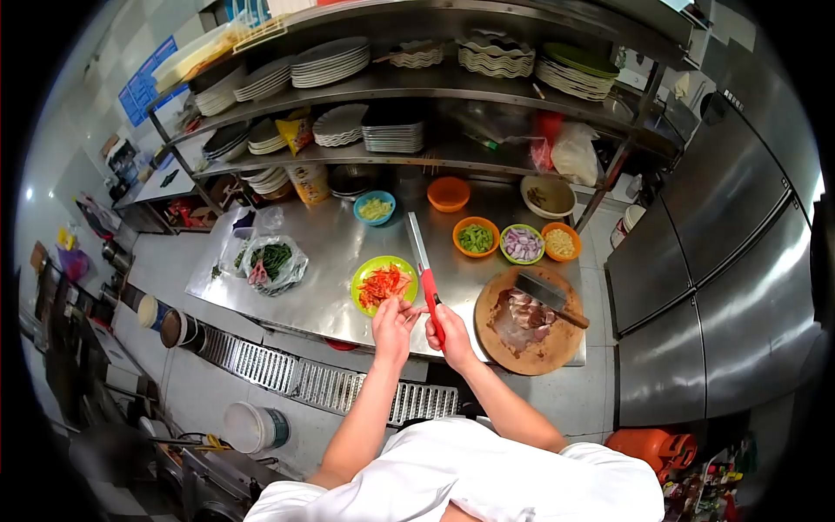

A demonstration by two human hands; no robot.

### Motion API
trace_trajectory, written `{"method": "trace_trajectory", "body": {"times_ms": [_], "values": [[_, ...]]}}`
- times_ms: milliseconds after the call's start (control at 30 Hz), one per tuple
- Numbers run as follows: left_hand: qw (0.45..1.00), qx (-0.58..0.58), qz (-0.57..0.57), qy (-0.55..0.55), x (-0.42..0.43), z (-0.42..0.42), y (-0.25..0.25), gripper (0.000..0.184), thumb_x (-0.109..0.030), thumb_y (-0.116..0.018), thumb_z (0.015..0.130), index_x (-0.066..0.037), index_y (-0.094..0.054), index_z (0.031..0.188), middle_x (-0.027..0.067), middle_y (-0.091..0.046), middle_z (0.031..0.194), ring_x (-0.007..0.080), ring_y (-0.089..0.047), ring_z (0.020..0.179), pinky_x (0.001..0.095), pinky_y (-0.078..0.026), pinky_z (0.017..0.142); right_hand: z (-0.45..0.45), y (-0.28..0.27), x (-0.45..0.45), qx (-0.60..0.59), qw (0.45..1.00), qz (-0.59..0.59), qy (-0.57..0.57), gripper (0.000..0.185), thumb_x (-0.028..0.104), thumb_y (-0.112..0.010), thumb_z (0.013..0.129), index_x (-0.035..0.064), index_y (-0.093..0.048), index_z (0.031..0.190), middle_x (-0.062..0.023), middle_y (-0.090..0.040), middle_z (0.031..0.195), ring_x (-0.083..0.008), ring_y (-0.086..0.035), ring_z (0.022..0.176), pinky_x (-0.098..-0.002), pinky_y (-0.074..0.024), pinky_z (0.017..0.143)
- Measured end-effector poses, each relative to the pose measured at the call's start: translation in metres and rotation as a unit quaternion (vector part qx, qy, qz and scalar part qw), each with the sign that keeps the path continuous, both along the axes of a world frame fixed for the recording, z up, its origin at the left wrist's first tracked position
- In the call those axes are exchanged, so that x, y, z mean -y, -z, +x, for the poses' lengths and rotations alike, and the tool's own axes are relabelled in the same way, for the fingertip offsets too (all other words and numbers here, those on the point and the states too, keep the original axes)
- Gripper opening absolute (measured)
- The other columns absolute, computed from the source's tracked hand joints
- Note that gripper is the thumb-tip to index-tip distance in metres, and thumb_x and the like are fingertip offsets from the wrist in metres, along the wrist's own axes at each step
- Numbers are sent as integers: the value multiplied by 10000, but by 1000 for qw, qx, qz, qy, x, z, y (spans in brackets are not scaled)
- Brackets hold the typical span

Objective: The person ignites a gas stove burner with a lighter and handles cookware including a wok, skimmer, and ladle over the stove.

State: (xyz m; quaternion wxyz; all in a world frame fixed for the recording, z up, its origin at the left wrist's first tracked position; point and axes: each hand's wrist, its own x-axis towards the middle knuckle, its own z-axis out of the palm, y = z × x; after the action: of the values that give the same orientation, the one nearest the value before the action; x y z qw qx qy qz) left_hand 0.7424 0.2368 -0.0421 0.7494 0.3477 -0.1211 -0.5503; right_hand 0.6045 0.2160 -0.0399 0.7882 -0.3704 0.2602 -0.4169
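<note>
My right hand [448,333] is closed round the red handle of a long tool [430,291] with a narrow silver upper part, which points away over the table. I cannot make out its exact kind. Beside it, my left hand [396,326] is palm up, fingers loosely bent and apart, close to the handle. Just beyond the left hand, a green plate [357,284] carries shredded red and orange vegetables [384,285]. To the right, a round wooden chopping board [494,348] bears pieces of raw meat [527,315] and a cleaver [541,291] with a wooden handle.
Bowls of chopped green vegetable [476,238], purple onion [522,244] and pale pieces [561,243] stand at the back right. A bag of greens [273,264] lies left. Shelves of stacked plates [330,63] overhang the steel table [326,261]. A steel fridge [722,261] stands right.
</note>
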Motion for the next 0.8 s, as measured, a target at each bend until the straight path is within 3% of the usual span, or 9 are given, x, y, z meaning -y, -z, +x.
{"method": "trace_trajectory", "body": {"times_ms": [333, 400, 433, 500, 567, 633, 700, 800], "values": [[999, 0, -35, 4, 112, -63, -7, 183, -194, -528, 979, -36, -543, 1070, 71, -613, 921, 188, -633, 826, 356, -535, 825, -56, -21, 106, 1, 999, -41, 20, 355, 307, -408, 1025, 15, -534, 1183, 15, -487, 713, -51, -406, 513, -193, -312, 434], [999, -5, -38, 21, 131, -65, -4, 211, -211, -527, 984, -41, -531, 1108, 78, -618, 980, 180, -631, 875, 346, -532, 819, -65, -28, 125, -77, 992, -69, 68, 375, 258, -422, 1003, 10, -509, 1270, 24, -516, 744, -48, -413, 525, -188, -312, 444], [999, -6, -42, 16, 138, -68, -16, 211, -211, -527, 984, -41, -531, 1108, 78, -618, 980, 180, -631, 875, 346, -532, 819, -72, -37, 135, -123, 985, -102, 70, 410, 197, -433, 973, -14, -488, 1321, -5, -543, 830, -71, -454, 597, -212, -363, 506], [999, 3, -43, 25, 152, -69, -41, 251, -231, -520, 988, -37, -520, 1147, 79, -623, 1022, 182, -625, 908, 359, -523, 845, -78, -52, 165, -260, 900, -321, 142, 401, 141, -467, 952, -46, -499, 1304, -88, -564, 950, -163, -536, 708, -274, -442, 631], [997, 3, -64, 39, 171, -62, -58, 323, -264, -503, 996, -24, -493, 1213, 98, -607, 1101, 197, -603, 994, 384, -497, 909, -72, -103, 186, -317, 779, -486, 237, 398, 98, -507, 925, -66, -504, 1288, -177, -553, 1027, -283, -579, 835, -339, -468, 766], [992, -23, -108, 58, 191, -54, -83, 379, -286, -479, 999, -16, -467, 1264, 125, -571, 1182, 221, -572, 1076, 402, -463, 982, -63, -152, 205, -363, 751, -488, 257, 397, 88, -544, 909, -65, -510, 1274, -225, -549, 1045, -369, -588, 899, -384, -476, 806], [989, -13, -123, 83, 210, -42, -97, 425, -325, -467, 1001, -13, -445, 1288, 133, -545, 1227, 229, -548, 1117, 414, -431, 1021, -51, -180, 239, -400, 657, -553, 320, 347, 105, -566, 911, -54, -560, 1219, -207, -576, 1046, -339, -608, 916, -374, -487, 782], [983, -16, -156, 97, 227, -24, -120, 428, -335, -457, 1004, -18, -441, 1291, 124, -542, 1233, 229, -546, 1117, 405, -431, 1023, -23, -219, 284, -471, 620, -534, 329, 300, 126, -602, 888, -41, -596, 1137, -228, -580, 1061, -393, -608, 923, -416, -502, 784]]}}
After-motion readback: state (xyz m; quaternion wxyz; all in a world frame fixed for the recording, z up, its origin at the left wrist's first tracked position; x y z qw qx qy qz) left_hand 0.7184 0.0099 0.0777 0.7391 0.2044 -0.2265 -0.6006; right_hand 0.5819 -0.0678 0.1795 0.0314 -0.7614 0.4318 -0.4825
